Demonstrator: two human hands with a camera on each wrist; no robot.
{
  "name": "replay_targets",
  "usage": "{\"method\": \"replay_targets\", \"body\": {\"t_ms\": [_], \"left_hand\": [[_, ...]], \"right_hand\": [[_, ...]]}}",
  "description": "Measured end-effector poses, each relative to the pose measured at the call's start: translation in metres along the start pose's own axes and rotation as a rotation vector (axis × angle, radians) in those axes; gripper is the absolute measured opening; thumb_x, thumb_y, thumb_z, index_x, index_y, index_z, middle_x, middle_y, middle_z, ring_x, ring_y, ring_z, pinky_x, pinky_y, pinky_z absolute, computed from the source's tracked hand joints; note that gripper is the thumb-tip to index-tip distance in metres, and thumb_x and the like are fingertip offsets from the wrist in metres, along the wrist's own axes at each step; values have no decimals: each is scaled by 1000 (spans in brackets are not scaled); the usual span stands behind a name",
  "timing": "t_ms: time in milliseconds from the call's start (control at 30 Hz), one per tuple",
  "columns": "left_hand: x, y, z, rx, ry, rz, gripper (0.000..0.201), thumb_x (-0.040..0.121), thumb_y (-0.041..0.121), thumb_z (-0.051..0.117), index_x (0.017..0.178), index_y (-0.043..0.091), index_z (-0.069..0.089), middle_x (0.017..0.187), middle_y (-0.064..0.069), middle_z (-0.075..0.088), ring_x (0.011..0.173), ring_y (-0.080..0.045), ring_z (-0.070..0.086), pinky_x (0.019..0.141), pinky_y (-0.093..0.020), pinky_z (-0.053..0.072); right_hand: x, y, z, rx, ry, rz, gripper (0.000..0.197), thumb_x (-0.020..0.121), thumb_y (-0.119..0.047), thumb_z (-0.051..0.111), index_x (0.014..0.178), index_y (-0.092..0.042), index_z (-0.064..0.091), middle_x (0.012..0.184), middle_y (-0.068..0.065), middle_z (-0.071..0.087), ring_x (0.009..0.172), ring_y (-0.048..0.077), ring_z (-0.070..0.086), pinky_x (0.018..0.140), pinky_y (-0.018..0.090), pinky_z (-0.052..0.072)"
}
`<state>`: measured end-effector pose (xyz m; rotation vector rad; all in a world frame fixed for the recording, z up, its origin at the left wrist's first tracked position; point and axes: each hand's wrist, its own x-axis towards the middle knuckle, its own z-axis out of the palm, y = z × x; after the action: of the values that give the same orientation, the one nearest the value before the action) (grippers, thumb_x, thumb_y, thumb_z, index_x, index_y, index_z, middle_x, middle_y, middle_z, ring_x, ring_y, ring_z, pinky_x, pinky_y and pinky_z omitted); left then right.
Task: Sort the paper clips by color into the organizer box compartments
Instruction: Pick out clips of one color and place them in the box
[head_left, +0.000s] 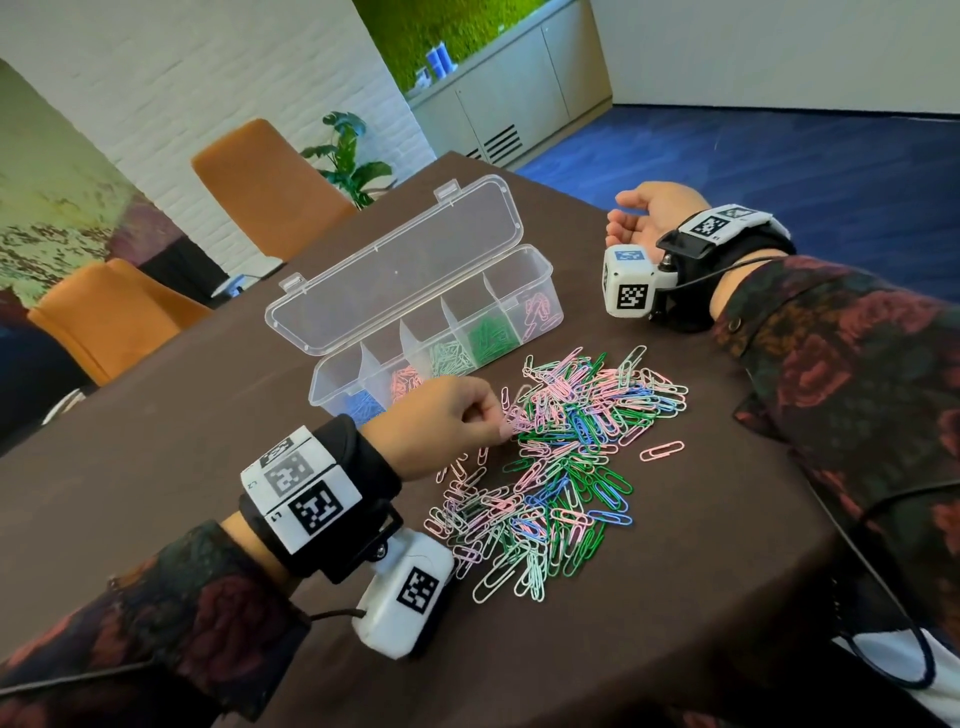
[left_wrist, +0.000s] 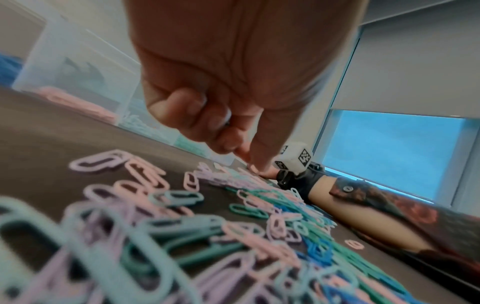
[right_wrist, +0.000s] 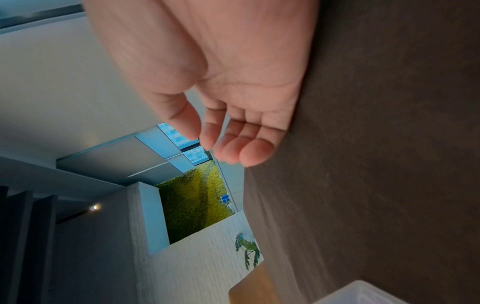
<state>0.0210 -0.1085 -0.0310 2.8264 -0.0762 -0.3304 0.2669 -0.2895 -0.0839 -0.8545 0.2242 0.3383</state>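
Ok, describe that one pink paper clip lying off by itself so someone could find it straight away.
Start at the clear organizer box on the brown table, then drop to the big mixed pile of paper clips in front of it. On the pile's right edge lies a pink paper clip, alone on bare table, touching no others.

One clear organizer box stands on the counter, its one lid open. It has five compartments, and each one shows clips inside. One loose pile of paper clips lies nearer the front edge, too many to count, in pink, lilac, blue, dark green and pale green. Two orange chairs stand beyond the far edge. One potted plant stands behind them.
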Motion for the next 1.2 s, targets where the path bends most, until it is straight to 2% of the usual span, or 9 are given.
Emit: {"method": "replay_targets", "body": {"t_ms": [133, 333, 467, 567, 733, 833, 1000, 1100, 1200], "left_hand": [[1, -2, -2, 82, 139, 13, 13, 86, 22, 67, 87, 20, 54, 60, 9, 41, 51, -3, 39, 55, -20, 33], [-3, 4, 9, 269, -72, 96, 13, 83, 24, 69, 91, 19, 61, 63, 9, 42, 57, -3, 41, 54, -15, 29], [0, 3, 8, 267, -132, 89, 14, 85, 22, 67, 77, 20, 56, 59, 10, 42, 52, -2, 39, 51, -12, 29], [-1, -7, 0, -70, -189, 14, 24, 84, 20, 69, 68, 23, 52, 56, 12, 43, 48, -1, 35, 53, -15, 31], [-13, -35, -7, -1289, -162, -61, 39, 50, 15, 89, 66, 12, 54, 71, -4, 58, 48, -5, 40, 42, -13, 32], [-23, -44, -3, -1502, -108, -18, 50, 46, 12, 91, 76, 5, 52, 70, -5, 57, 51, -8, 45, 43, -16, 36], [-36, -47, -1, -1466, -211, -58, 37, 51, 16, 87, 83, 9, 70, 74, -7, 62, 61, -16, 59, 51, -22, 48], [-37, -43, -2, -1276, -279, -30, 27, 60, 25, 84, 73, 14, 63, 71, -5, 58, 58, -14, 55, 50, -19, 44], [-37, -38, 0, -987, -216, -51, 17, 64, 25, 75, 68, 18, 60, 64, -6, 50, 50, -10, 45, 46, -16, 35]], "right_hand": [[-1, 0, 1, 2, 3, 7, 21, 90, -14, 52, 107, -5, 58, 75, 5, 57, 56, 15, 54, 52, 23, 50], [-2, -1, 1, 1, 10, 12, 21, 90, -14, 52, 107, -5, 58, 74, 4, 56, 55, 14, 54, 53, 23, 49], [-3, 0, 2, 7, 2, 15, 20, 90, -14, 51, 107, -6, 58, 76, 4, 56, 57, 15, 54, 53, 23, 49], [-3, 0, 1, 14, 4, 6, 17, 90, -13, 50, 103, -7, 58, 78, 5, 56, 59, 16, 54, 53, 23, 49], [-2, 0, 1, 12, 4, 15, 17, 90, -14, 50, 104, -7, 58, 78, 4, 57, 59, 15, 54, 52, 23, 49], [-3, 0, 1, 8, 4, 14, 19, 90, -13, 50, 105, -6, 58, 77, 4, 56, 59, 15, 55, 52, 23, 49], [-5, -1, 2, 17, 1, 22, 12, 90, -12, 50, 98, -5, 56, 76, 4, 55, 58, 14, 53, 52, 23, 49], [-6, -1, 2, 13, -1, 33, 12, 90, -12, 50, 98, -6, 56, 77, 3, 55, 58, 14, 53, 52, 22, 49], [-5, -2, 1, 10, -7, 38, 15, 90, -13, 51, 102, -5, 56, 78, 3, 55, 59, 14, 53, 52, 22, 49]]}}
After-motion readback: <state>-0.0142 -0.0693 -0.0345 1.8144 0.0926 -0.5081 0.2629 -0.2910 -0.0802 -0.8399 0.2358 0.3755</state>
